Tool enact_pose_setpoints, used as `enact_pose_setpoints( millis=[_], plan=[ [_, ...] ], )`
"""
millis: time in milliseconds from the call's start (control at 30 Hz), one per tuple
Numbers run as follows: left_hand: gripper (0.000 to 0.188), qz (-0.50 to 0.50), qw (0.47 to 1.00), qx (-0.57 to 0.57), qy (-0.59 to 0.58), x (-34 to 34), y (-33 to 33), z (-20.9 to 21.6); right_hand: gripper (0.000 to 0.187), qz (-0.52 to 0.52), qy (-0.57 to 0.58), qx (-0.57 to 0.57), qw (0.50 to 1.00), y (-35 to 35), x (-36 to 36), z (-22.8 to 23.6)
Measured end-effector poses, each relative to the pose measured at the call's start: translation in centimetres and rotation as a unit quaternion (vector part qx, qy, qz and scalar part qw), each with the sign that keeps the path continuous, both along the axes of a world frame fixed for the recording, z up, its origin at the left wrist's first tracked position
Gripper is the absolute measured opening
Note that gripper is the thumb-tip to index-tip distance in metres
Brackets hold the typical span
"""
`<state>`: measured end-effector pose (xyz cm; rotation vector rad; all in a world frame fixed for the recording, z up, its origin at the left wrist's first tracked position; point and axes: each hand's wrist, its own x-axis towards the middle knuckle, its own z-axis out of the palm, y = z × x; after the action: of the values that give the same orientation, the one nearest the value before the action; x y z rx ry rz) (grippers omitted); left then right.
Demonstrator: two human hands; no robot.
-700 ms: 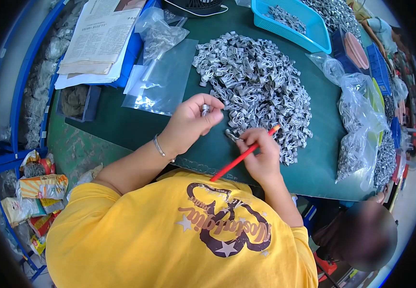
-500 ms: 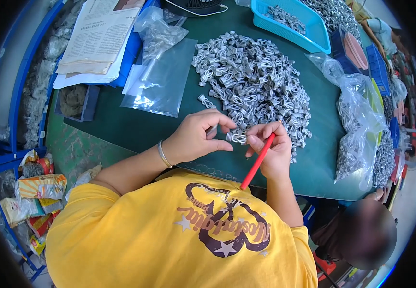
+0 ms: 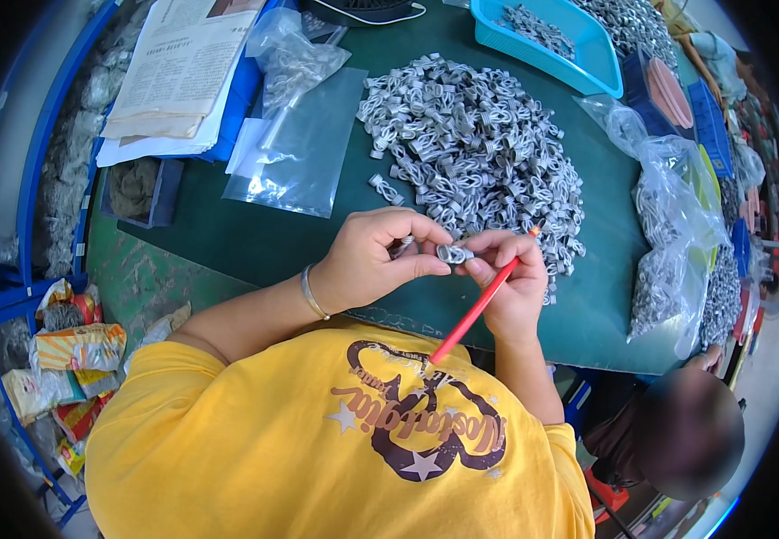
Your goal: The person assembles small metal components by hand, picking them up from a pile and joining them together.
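Between my hands is a small grey looped fitting (image 3: 451,254) with a round ring-like end. My left hand (image 3: 367,256) pinches that end with thumb and forefinger, and another bit of grey shows inside its curled fingers. The fingertips of my right hand (image 3: 513,286) grip the loop side of the same fitting. A slim red pen-like stick (image 3: 472,321) also lies in my right hand, slanting down toward my shirt; its orange tip pokes out above the knuckles. Just beyond my hands spreads a large heap of similar grey fittings (image 3: 475,144), with a stray one (image 3: 386,189) at its left.
A flat clear plastic bag (image 3: 304,166) and newspapers (image 3: 174,67) lie to the left on the green table (image 3: 587,314). At the far right stands a light-blue basket (image 3: 542,67) holding grey parts. Filled clear bags (image 3: 668,234) line the right edge. Another person (image 3: 668,431) is at lower right.
My left thumb and forefinger have closed onto the fitting, which has turned and risen slightly. The red stick's lower end has swung left and down toward my shirt.
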<state>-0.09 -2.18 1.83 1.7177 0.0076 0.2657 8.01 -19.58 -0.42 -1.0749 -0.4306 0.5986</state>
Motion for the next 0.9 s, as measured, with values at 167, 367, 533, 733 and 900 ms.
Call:
enact_pose_setpoints(
  millis=[167,367,533,733,900],
  plan=[
    [0.023,0.008,0.998,-0.058,0.017,-0.1,-0.1,-1.0,0.036,-0.112,-0.207,-0.003,0.972,0.3,-0.6,1.0],
    [0.02,-0.021,0.974,-0.192,0.119,0.1,0.1,0.0,0.038,-0.157,-0.365,-0.001,0.918,0.9,-1.2,2.1],
    [0.019,-0.035,0.868,-0.473,0.144,0.2,-0.2,-0.4,0.029,-0.104,-0.421,-0.002,0.901,1.7,-1.0,2.5],
    [0.014,-0.029,0.852,-0.512,0.104,0.5,4.7,-2.5,0.026,-0.176,-0.324,-0.041,0.929,0.7,-0.6,2.1],
    [0.018,0.083,0.956,0.278,-0.036,1.9,6.5,-1.5,0.024,-0.177,-0.255,-0.083,0.947,0.3,-0.6,1.6]
  ],
)
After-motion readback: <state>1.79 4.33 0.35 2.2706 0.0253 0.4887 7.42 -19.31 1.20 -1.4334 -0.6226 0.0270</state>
